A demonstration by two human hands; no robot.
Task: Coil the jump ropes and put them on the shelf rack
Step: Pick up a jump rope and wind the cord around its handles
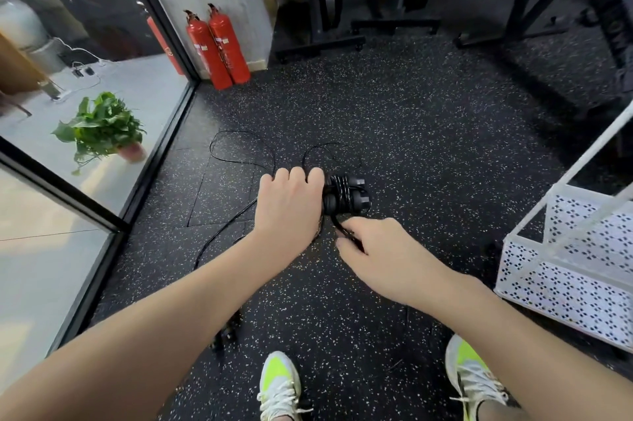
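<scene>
Nearest to me, two shoes (279,383) with yellow-green toes stand on the speckled black floor (411,132), and both bare forearms reach forward and down from the lower corners, converging toward the middle of the view.

My left hand (289,208) is knuckles-up with its fingers curled over the left end of a black jump rope bundle (344,194), gripping it; the cord is wound several turns around the paired handles, whose end caps stick out to the right of the hand. My right hand (375,247) sits just below and to the right, fingers drawn together and pinching the cord where it comes down off the bundle. The two hands are close together, not touching.

Loose black rope (239,160) loops on the floor just beyond the left hand, and another length trails back under the left forearm toward my feet; I cannot tell whether it belongs to the held rope or to a second one.

To my right stands the white perforated shelf rack (565,287), well apart from the bundle.

Farther off, two red fire extinguishers (219,50) lean by the wall corner, a potted green plant (102,129) sits behind the glass partition (85,105) on the left, and black gym equipment frames (359,26) stand along the back.
</scene>
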